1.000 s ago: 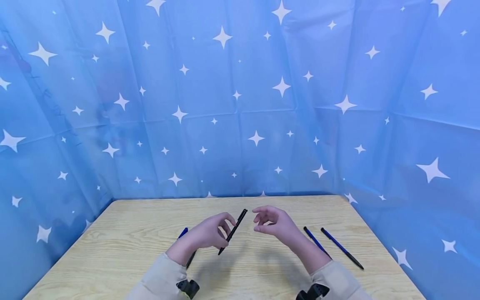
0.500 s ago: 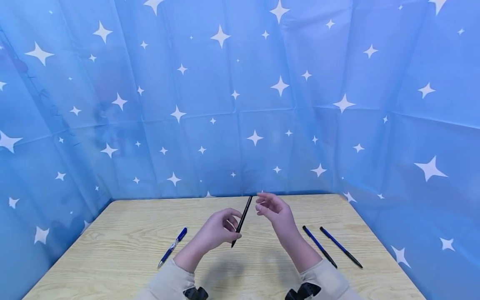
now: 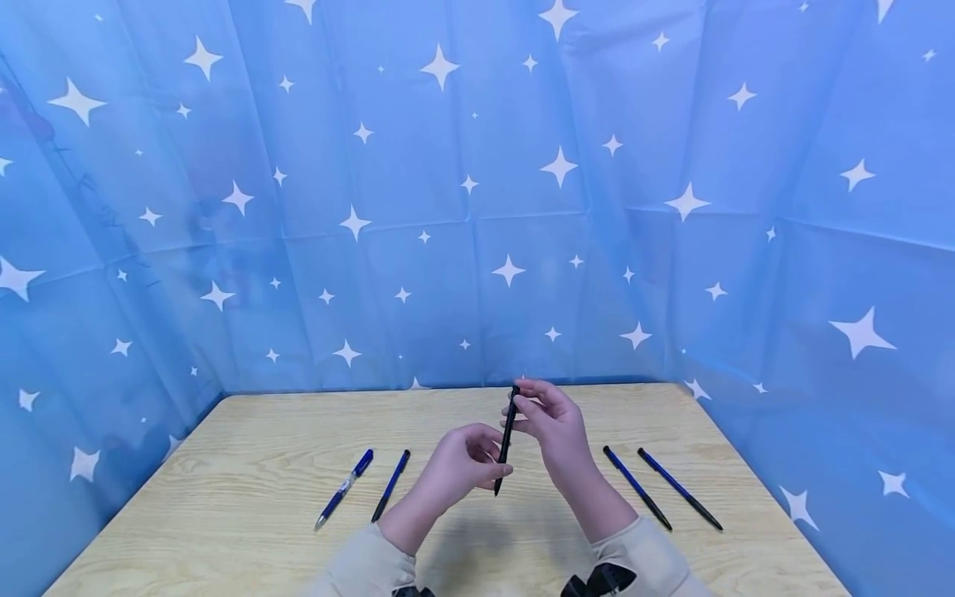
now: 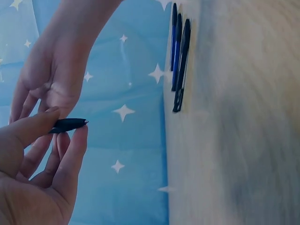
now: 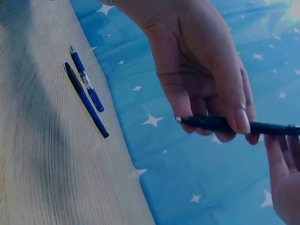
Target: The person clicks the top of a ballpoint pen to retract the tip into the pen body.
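My left hand [image 3: 457, 466] pinches a black pen [image 3: 507, 433] near its lower, pointed end, thumb in front and fingers behind. The pen stands almost upright above the table. At its top end, my right hand [image 3: 555, 421] holds it between thumb and index finger. In the left wrist view the pen [image 4: 68, 125] is foreshortened, with its tip beside the left fingertips. The right wrist view shows the pen [image 5: 211, 123] lying across the left thumb and fingers, its far end at the right fingers [image 5: 277, 159]. The right thumb is mostly out of that view.
Left of the hands lie a blue pen with a clear grip [image 3: 345, 489] and a blue-and-black pen [image 3: 391, 485]. Two blue-and-black pens [image 3: 637, 487] [image 3: 680, 489] lie at the right. The left wrist view shows a black pen [image 4: 183, 65] beside them. A starry blue curtain [image 3: 477, 315] surrounds the wooden table [image 3: 283, 431].
My left hand has moved right with the pen and turned it more upright. The right hand rose, then its thumb and index finger took hold of the pen's top end.
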Motion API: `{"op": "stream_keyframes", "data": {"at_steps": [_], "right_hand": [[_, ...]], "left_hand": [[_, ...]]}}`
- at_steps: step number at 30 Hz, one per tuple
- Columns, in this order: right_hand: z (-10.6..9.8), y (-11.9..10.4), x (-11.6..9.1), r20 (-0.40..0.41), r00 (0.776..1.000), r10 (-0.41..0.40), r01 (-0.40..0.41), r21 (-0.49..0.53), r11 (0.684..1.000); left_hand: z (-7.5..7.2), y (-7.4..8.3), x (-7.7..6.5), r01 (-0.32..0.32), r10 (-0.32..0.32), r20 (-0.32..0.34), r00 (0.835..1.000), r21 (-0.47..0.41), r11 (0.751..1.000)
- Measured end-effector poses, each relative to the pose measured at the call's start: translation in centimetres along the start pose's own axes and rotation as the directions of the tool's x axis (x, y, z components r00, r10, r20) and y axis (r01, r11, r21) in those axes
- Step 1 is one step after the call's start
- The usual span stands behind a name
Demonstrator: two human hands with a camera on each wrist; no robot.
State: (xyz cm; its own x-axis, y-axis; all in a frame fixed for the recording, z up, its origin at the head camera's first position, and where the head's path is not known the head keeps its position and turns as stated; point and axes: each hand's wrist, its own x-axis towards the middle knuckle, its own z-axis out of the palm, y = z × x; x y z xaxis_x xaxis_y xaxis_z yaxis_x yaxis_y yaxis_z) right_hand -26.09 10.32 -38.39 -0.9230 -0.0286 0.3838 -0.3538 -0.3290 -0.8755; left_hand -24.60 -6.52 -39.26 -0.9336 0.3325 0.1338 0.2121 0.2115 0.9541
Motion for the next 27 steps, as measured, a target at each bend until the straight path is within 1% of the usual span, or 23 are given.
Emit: {"op": "stream_keyframes", "data": {"at_steps": [3, 5, 10, 18, 22, 27], "right_hand": [[0.0, -0.2, 0.0, 0.001, 1.000, -0.007, 0.007, 0.029, 1.000], [0.0, -0.2, 0.0, -0.002, 1.000, -0.012, 0.012, 0.040, 0.999], [-0.1, -0.1, -0.2, -0.002, 1.000, -0.015, 0.015, 0.048, 0.999], [-0.2, 0.3, -0.4, -0.010, 1.000, -0.014, 0.015, 0.072, 0.997], [-0.2, 0.6, -0.4, 0.008, 0.999, -0.044, 0.043, 0.084, 0.996], [-0.2, 0.9, -0.4, 0.042, 0.995, -0.087, 0.082, 0.107, 0.991]], "left_hand": [[0.6, 0.0, 0.0, 0.036, -0.036, -0.001, 0.999, -0.063, 0.997], [1.0, 0.1, 0.0, 0.052, -0.052, -0.003, 0.999, -0.090, 0.995], [1.5, 0.2, -0.3, 0.052, -0.053, -0.006, 0.999, -0.124, 0.991], [1.9, -0.1, -0.3, 0.021, -0.022, -0.002, 1.000, -0.116, 0.993], [1.9, -0.1, -0.3, 0.008, -0.009, -0.014, 1.000, -0.102, 0.995], [1.8, 0.1, -0.6, 0.007, -0.008, -0.019, 1.000, -0.075, 0.997]]}}
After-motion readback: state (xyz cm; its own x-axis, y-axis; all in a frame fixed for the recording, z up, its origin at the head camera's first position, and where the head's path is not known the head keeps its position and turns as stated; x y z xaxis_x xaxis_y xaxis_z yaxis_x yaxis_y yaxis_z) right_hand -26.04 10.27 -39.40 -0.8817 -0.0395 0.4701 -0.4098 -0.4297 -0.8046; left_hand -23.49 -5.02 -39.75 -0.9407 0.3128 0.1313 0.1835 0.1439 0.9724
